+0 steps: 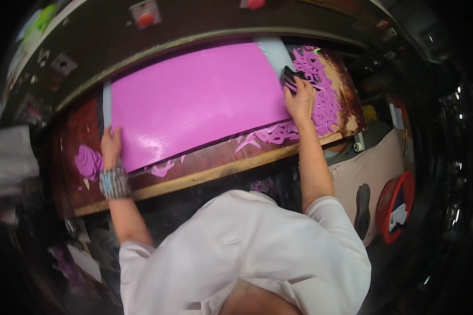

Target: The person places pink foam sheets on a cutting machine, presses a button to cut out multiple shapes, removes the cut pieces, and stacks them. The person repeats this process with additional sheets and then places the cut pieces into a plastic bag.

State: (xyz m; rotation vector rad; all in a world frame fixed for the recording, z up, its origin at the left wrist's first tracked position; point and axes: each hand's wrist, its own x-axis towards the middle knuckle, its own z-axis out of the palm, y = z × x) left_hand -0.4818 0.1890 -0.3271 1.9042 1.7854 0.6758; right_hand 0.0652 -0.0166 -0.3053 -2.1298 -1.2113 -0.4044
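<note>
Magenta sheet [199,94] is laid flat on the workbench, under the machine's front beam, and is spread across most of the bench width. A pale board [276,52] is seen under it, exposed as strips at the left and right ends. Lower left corner of the sheet is met by the left hand [111,147]; thumb and fingers are set at the edge, but whether the sheet is pinched or only touched cannot be told. At the right edge, a small black block [288,76] is grasped by the right hand [300,100], fingers curled over it; its exact kind cannot be made out. Patterned wristband [114,182] is worn on the left wrist.

Magenta offcuts [328,105] are heaped right of the sheet, and more are strewn along the front edge. A stack of magenta pieces [89,163] is placed left of the left hand. Bench [68,178] is dark red-brown, edged with pale wood at the front. Two red buttons [146,20] are mounted on the machine [194,21]. Lower right: a dark sole-shaped piece [362,212] is seen against a beige surface [352,173], beside a red basket [383,210].
</note>
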